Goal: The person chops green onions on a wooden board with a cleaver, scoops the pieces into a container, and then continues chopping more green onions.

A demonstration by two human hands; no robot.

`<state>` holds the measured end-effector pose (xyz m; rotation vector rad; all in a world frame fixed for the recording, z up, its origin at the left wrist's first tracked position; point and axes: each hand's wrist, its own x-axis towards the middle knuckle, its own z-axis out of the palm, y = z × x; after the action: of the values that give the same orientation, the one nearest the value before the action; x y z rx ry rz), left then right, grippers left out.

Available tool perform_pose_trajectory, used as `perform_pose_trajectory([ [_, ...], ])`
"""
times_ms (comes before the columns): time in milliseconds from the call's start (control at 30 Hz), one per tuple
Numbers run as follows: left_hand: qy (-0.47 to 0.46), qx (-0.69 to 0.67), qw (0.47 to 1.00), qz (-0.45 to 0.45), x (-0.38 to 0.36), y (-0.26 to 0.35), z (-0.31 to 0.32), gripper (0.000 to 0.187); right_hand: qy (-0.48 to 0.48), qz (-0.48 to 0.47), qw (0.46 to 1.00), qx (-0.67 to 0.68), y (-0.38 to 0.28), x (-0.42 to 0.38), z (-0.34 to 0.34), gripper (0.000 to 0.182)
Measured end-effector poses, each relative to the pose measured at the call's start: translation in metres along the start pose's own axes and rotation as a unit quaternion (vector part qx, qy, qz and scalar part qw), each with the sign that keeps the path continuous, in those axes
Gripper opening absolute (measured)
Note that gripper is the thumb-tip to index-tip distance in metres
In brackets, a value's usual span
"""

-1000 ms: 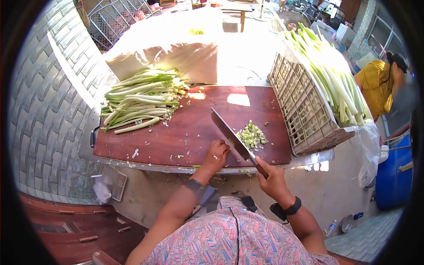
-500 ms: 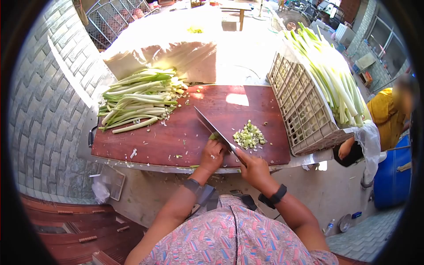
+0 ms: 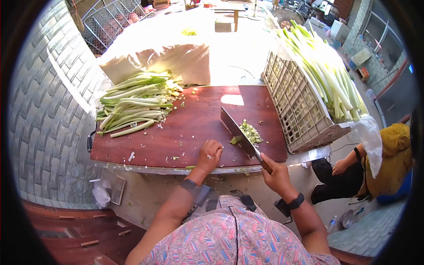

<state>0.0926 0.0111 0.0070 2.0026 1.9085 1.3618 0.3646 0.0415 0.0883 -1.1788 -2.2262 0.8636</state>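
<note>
1. my right hand (image 3: 275,173) is closed round the knife (image 3: 240,135).
2. my left hand (image 3: 209,154) is half curled; i cannot tell its content.
3. chopped pieces (image 3: 251,132) lie right of the knife; a too hard push could, i think, scatter them.

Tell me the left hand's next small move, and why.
Probably move the left hand toward the long green onion stalks heaped at the left for another one: no stalk shows in its grasp, while the right hand holds the cleaver next to the chopped green onion pieces.
</note>
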Motion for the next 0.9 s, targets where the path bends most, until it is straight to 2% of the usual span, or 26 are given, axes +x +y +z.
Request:
perform_pose_trajectory([
  [33, -0.003, 0.002, 1.0, -0.001, 0.001, 0.001, -0.001, 0.011, 0.014, 0.009, 0.999, 0.046, 0.0, -0.001, 0.003, 0.052],
  [133, -0.006, 0.016, 1.0, -0.005, 0.004, 0.007, -0.003, 0.013, 0.003, 0.019, 0.997, 0.068, -0.007, -0.003, 0.003, 0.052],
  [233, -0.016, 0.006, 0.999, -0.043, 0.009, 0.017, -0.007, 0.016, -0.024, 0.034, 0.997, 0.067, -0.014, -0.001, 0.001, 0.051],
  [367, -0.026, 0.046, 0.998, -0.029, 0.012, 0.014, 0.0, 0.018, -0.02, 0.003, 0.998, 0.059, -0.017, 0.001, 0.005, 0.05],
  [433, -0.039, 0.078, 0.996, -0.019, 0.01, 0.01, 0.004, 0.016, -0.038, -0.009, 0.999, -0.004, -0.026, 0.004, 0.001, 0.05],
  [567, -0.015, 0.092, 0.995, -0.018, 0.009, 0.004, 0.014, 0.013, -0.045, -0.034, 0.998, -0.029, -0.032, 0.012, 0.006, 0.05],
  [633, -0.021, 0.088, 0.996, -0.015, 0.011, 0.004, 0.016, 0.01, -0.093, -0.013, 0.988, -0.121, -0.039, 0.024, 0.014, 0.052],
  [767, -0.05, 0.082, 0.995, -0.001, 0.011, 0.001, 0.009, 0.009, -0.06, -0.028, 0.99, -0.122, -0.033, 0.052, 0.04, 0.052],
  [833, -0.024, 0.011, 1.0, 0.012, 0.01, 0.0, 0.011, 0.009, -0.007, 0.003, 1.0, 0.021, -0.022, 0.057, 0.04, 0.052],
  [900, -0.016, 0.011, 1.0, 0.007, 0.01, -0.001, 0.013, 0.009, 0.0, 0.001, 1.0, 0.001, -0.019, 0.051, 0.034, 0.052],
])
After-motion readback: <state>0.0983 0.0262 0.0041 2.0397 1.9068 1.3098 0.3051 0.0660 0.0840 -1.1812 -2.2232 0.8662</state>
